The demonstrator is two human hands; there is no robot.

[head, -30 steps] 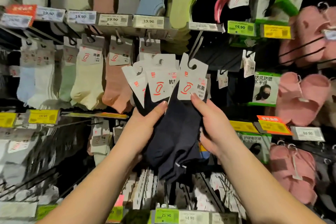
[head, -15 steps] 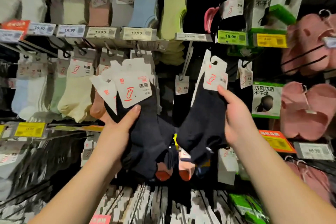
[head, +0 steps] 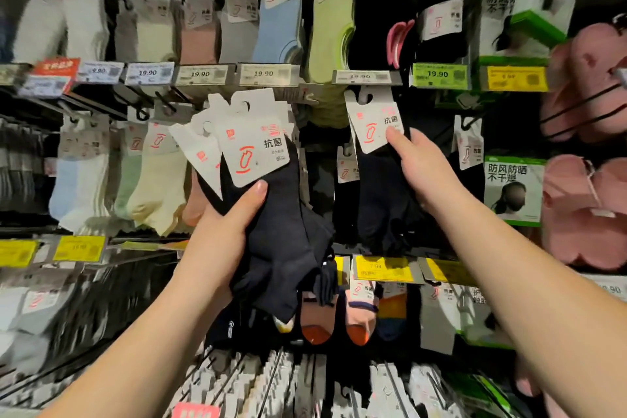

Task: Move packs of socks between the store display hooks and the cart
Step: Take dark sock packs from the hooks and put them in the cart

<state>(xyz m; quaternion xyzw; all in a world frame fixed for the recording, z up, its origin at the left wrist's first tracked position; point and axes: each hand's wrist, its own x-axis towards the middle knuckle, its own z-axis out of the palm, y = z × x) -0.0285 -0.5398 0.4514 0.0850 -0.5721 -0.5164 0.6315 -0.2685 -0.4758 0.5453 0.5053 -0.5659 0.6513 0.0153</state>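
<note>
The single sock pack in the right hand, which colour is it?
Dark navy socks, white card; head view.

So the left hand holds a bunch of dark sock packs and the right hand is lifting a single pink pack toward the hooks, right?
Not quite: the head view shows the right hand pinching a single dark navy pack, not pink. The left hand does hold a bunch of dark packs.

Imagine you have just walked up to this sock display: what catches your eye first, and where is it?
Two bare hands fill the middle: the left hand grips a fanned bunch of navy sock packs, and the right hand pinches a single navy pack up near the price rail. Behind, pastel socks hang left and pink slippers right.
</note>
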